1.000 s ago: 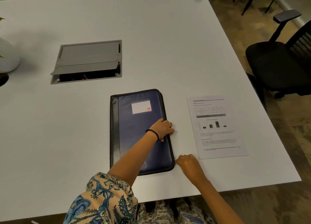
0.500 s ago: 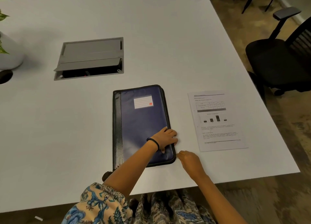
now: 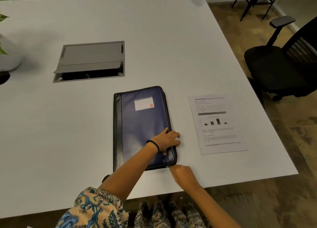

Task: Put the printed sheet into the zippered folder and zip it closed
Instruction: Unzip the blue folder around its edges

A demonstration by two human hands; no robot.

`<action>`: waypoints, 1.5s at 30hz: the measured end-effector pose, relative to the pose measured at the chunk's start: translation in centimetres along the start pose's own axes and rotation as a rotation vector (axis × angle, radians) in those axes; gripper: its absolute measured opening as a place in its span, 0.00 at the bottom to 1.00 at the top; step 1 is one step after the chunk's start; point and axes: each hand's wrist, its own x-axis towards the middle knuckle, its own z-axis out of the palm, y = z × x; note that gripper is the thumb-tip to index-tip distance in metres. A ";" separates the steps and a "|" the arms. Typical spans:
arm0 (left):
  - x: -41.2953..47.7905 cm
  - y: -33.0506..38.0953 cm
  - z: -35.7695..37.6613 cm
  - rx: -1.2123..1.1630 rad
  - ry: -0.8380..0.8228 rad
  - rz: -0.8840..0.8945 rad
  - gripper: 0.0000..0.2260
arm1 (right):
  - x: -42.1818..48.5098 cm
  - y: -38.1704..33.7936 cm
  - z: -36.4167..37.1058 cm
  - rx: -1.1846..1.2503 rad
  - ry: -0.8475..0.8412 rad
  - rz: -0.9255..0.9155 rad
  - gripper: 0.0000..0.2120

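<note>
At the near right corner of the zippered folder (image 3: 143, 125), the right hand (image 3: 182, 174) has its fingertips bunched together against the zipper track, apparently pinching something small and pale there; whether that is the zipper pull cannot be told for certain. The left hand (image 3: 166, 141) lies flat across the folder's right edge, palm down and fingers spread, gripping nothing and simply pressing the cover, with the fingertips curling over the zippered side. A thin black band (image 3: 155, 144) circles the left wrist, and a floral sleeve (image 3: 96, 209) covers the upper arm at the bottom of the view.

The folder lies closed and flat on the white table (image 3: 68, 142), navy blue with a black spine strip along its left side and a white label (image 3: 143, 103) with a small red mark near its far end. The printed sheet (image 3: 217, 123) lies face up on the table just to the right of the folder, apart from it and outside it, showing a table, a small bar chart and lines of text.

Farther back, a grey cable box (image 3: 91, 60) is set into the tabletop with its flap partly raised. A white plant pot (image 3: 8, 56) stands at the left edge, and a black office chair (image 3: 281, 65) sits off the table's right side.
</note>
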 end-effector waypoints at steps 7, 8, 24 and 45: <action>0.1 -0.2 0.3 0.021 -0.010 0.017 0.26 | 1.4 -2.8 0.9 -0.097 -0.031 -0.005 0.19; 0.0 -0.2 0.4 0.022 -0.007 0.023 0.26 | 1.4 -2.9 0.8 -0.121 -0.024 -0.007 0.21; -9.1 1.5 5.3 -1.241 -0.300 -0.381 0.14 | 2.3 -1.5 0.0 0.371 -0.121 0.005 0.18; -7.6 7.9 8.6 -1.218 0.280 -0.927 0.11 | 3.4 1.8 -0.5 0.717 0.213 0.294 0.08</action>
